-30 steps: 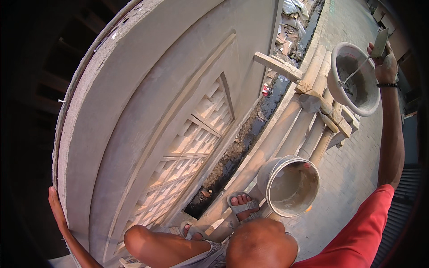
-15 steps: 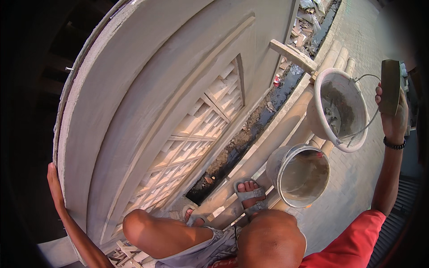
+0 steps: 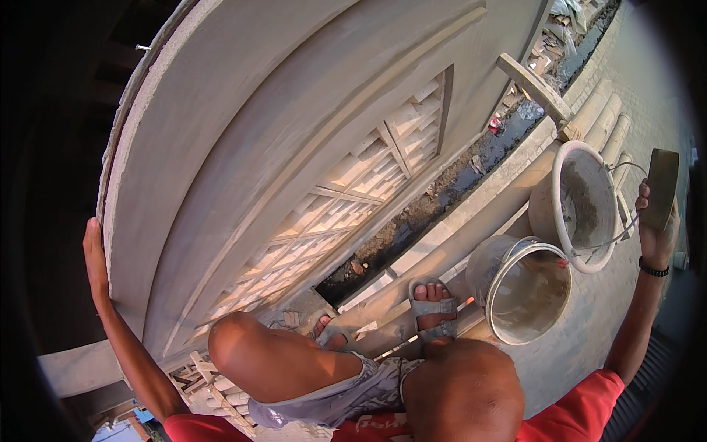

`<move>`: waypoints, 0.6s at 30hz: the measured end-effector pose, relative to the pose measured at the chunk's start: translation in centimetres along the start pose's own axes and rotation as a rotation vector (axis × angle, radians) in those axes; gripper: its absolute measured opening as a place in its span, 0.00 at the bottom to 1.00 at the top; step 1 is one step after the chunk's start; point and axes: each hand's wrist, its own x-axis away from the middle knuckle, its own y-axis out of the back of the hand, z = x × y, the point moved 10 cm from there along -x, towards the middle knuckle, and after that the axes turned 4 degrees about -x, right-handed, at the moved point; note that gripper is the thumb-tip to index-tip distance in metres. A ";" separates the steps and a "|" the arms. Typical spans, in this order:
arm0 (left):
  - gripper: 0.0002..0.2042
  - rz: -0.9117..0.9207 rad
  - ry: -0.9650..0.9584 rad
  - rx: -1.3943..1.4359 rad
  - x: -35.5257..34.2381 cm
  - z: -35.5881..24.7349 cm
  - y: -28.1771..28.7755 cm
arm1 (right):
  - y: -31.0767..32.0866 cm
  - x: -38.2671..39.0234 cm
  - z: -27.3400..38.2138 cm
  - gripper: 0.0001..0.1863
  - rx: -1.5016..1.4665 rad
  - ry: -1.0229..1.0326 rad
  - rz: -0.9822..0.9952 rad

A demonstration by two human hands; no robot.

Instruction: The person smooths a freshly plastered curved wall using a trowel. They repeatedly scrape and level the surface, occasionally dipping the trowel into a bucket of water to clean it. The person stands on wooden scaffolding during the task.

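My left hand (image 3: 94, 254) rests on the rough outer edge of a grey plastered wall (image 3: 177, 140), its fingers lying along the edge. Out at the far right, my right hand (image 3: 659, 234) grips a plastering trowel (image 3: 660, 190) with a flat, rectangular grey blade held up; its handle is hidden. Just left of that hand stands a wide pale bucket (image 3: 552, 202) with a wire handle and grey mortar inside. Nearer me, a second bucket (image 3: 492, 283) holds murky grey-brown water.
My sandalled foot (image 3: 434, 303) stands on bamboo poles (image 3: 486, 199) above a ditch (image 3: 412, 228) with dark water and rubble. A latticed opening (image 3: 353, 184) is set in the wall. A wooden beam (image 3: 536, 87) juts out beyond it, and a nail (image 3: 143, 48) sticks out of the wall's edge.
The view has shifted, so the wall opening and buckets appear farther right. My right hand with the trowel appears lower in the picture. My left hand stays at the wall's edge.
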 end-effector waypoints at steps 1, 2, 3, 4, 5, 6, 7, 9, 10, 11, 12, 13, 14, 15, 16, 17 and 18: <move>0.39 0.000 0.013 -0.014 0.0 0.5 0.4 | 0.2 -0.5 -0.4 0.19 -0.068 0.000 0.011; 0.39 0.009 0.018 -0.012 -0.2 0.8 0.3 | 0.3 -0.8 -0.4 0.19 -0.095 0.020 0.005; 0.40 0.017 0.023 -0.010 -0.3 1.1 0.2 | 0.4 -1.0 -0.4 0.19 -0.122 0.040 0.000; 0.40 0.025 0.027 -0.008 -0.5 1.3 0.2 | 0.4 -1.0 -0.4 0.19 -0.138 0.050 0.008; 0.37 0.008 0.015 -0.001 -0.4 1.1 0.3 | 0.6 -1.2 -0.7 0.19 -0.157 0.056 0.017; 0.34 -0.009 0.001 0.006 -0.3 0.9 0.3 | 0.5 -1.1 -1.0 0.19 -0.166 0.053 0.040; 0.31 -0.025 -0.013 0.013 -0.2 0.7 0.4 | 0.5 -0.8 -1.3 0.19 -0.161 0.050 0.056; 0.36 -0.014 0.034 0.000 0.4 -0.2 0.0 | -0.6 0.2 -1.7 0.19 -0.137 0.039 0.083; 0.39 -0.010 0.059 -0.008 0.6 -0.3 -0.1 | -0.5 0.7 -1.8 0.19 -0.112 0.037 0.070; 0.39 -0.007 0.050 -0.019 0.5 -0.1 0.3 | -0.4 1.1 -1.8 0.19 -0.087 0.037 0.057; 0.38 -0.004 0.042 -0.029 0.2 0.4 0.7 | 0.6 1.5 -1.5 0.19 -0.053 0.042 0.020; 0.38 -0.002 0.032 -0.039 0.0 0.8 1.1 | 1.4 1.9 -1.6 0.19 -0.035 0.037 -0.005; 0.38 0.006 0.042 -0.032 0.1 0.9 1.1 | 2.2 2.4 -1.7 0.19 -0.015 0.030 -0.031; 0.38 0.014 0.051 -0.015 0.3 0.8 0.8 | 3.1 2.9 -1.5 0.19 -0.004 0.017 -0.045; 0.37 0.023 0.061 0.001 0.3 0.7 0.6 | 4.7 3.7 -1.3 0.19 0.009 -0.003 -0.065; 0.37 0.031 0.071 0.018 0.4 0.6 0.4 | 6.4 4.5 -1.2 0.20 0.022 -0.023 -0.085; 0.37 0.046 0.066 0.024 0.4 0.3 0.1 | 9.6 5.8 -1.1 0.21 0.038 -0.048 -0.114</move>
